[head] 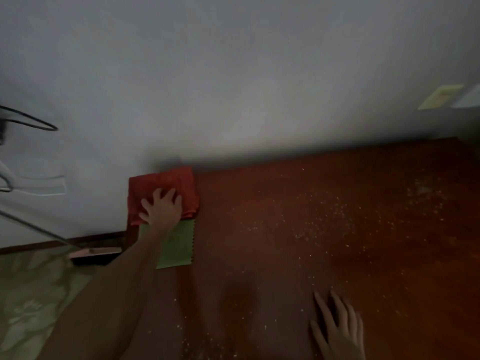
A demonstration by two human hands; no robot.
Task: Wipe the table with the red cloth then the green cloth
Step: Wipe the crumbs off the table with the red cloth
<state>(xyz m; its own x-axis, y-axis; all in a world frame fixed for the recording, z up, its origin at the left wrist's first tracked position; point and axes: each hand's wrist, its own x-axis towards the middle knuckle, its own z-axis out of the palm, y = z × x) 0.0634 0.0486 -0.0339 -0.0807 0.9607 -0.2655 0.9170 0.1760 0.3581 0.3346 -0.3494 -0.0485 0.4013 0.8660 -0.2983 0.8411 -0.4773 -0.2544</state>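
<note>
Dim wall behind, the table is strewn with crumbs. At its left corner, the red cloth is pressed by the left hand, fingers spread; the green cloth just beneath could be dragged along. Flat and relaxed, the right hand is rested on the table.

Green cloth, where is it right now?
In the head view, the flat green cloth lies at the far left corner of the brown wooden table, partly under the folded red cloth, which the left hand presses.
</note>
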